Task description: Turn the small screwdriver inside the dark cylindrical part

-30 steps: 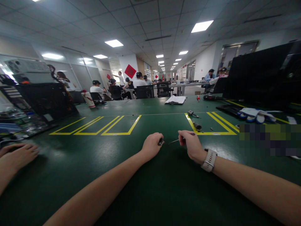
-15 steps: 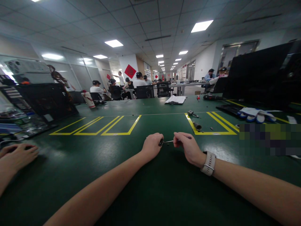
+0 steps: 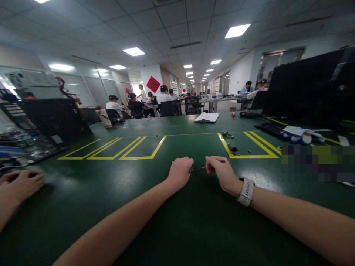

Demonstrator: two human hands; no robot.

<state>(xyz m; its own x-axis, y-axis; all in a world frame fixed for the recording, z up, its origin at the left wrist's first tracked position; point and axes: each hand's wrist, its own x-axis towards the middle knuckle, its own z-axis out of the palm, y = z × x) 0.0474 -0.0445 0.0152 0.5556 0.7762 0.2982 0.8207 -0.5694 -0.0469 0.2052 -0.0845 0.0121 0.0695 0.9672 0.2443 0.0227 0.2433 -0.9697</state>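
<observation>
gripping a thin metal tool point(image 3: 202, 168) in the right hand point(image 3: 219, 168)

Beyond your fingers point(image 3: 190, 163), your green tabletop point(image 3: 191, 144) has yellow outlines point(image 3: 138, 158); right of your fingers lie white-and-blue gloves point(image 3: 300, 132).

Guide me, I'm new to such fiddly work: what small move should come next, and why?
Probably ease the slim tool in the right hand toward the small metal part in the left hand, since the tool's tip points that way but a gap separates them.
</observation>
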